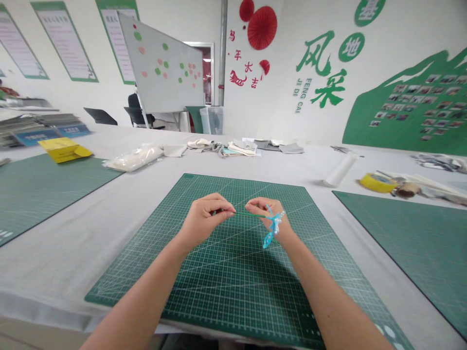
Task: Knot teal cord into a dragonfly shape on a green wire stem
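Both hands hover above the green cutting mat [219,287] with a thin green stem [250,214] stretched between them. My left hand [207,214] pinches the stem's left end between thumb and fingertips. Toward the stem's other end, my right hand [272,209] is closed on it with thumb and bent fingers. A light-blue beaded flower [274,222] with whitish beads sits at that right end, in front of the right hand's thumb side. One blue leaf-shaped loop of it hangs downward. Some of the stem is hidden inside the fingers.
More cutting mats lie left [47,189] and right [408,243]. Toward the back are a yellow packet [64,149], a clear plastic bag [134,158], fabric scraps [241,147], a white roll [341,170] and yellow tape [377,182]. Stacked papers [36,127] stand far left.
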The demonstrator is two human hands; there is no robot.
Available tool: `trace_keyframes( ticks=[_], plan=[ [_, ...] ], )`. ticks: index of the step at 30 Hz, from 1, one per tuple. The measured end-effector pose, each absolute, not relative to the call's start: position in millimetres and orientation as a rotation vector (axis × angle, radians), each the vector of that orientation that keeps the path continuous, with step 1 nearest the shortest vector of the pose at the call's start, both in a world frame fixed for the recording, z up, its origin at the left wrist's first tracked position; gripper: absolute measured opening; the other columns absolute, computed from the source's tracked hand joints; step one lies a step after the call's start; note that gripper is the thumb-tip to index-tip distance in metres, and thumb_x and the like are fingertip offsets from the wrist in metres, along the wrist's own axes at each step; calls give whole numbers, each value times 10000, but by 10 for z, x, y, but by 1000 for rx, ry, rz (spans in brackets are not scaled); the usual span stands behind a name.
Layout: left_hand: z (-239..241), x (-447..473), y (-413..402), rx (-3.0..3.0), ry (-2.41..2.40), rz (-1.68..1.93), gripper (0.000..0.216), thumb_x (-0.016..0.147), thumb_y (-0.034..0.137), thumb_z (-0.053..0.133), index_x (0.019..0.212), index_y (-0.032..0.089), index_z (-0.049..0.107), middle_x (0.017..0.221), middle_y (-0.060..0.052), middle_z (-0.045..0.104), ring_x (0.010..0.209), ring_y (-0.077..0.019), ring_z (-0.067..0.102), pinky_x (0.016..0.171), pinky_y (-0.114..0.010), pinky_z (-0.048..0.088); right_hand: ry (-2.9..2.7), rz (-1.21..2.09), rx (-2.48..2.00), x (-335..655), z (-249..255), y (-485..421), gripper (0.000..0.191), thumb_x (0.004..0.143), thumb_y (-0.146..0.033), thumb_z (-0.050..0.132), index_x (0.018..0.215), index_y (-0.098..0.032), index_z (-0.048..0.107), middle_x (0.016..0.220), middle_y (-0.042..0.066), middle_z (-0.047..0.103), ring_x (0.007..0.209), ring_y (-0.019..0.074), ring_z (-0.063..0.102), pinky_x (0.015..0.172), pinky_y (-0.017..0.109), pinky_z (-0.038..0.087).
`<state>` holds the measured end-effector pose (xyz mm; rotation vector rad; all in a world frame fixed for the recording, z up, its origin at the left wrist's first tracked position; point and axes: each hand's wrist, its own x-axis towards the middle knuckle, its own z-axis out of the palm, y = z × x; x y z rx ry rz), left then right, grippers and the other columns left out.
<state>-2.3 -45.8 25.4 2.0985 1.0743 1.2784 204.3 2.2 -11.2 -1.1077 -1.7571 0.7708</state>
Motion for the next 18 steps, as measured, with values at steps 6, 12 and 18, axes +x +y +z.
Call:
trace_keyframes(
  ticks=[6, 12, 18],
  plan=[
    [189, -68, -388, 1968, 1275, 1483, 107, 801, 267, 611, 772, 195, 684, 768, -21, 636, 684, -133, 555, 604, -258, 426, -1882, 730, -1131, 1869, -161, -109, 194, 791, -325, 572, 706, -184, 675, 536, -34, 529, 510, 110, 456, 510, 235, 344],
    [132, -115, -321, 1865, 1443, 1568, 91, 785, 247, 608, 766, 197, 682, 767, -5, 653, 684, -131, 557, 646, -269, 445, -2127, 547, -1018, 1685, -81, -342, 192, 846, -211, 508, 733, -206, 664, 630, -24, 617, 584, 116, 537, 576, 231, 363],
    [113, -94, -331, 1961, 1570, 1525, 90, 797, 209, 596, 765, 200, 680, 772, 2, 646, 699, -128, 566, 654, -262, 438, -2257, 401, -877, 1624, 43, -539, 218, 875, -171, 462, 770, -210, 649, 754, 2, 677, 693, 129, 601, 643, 235, 399]
  ],
)
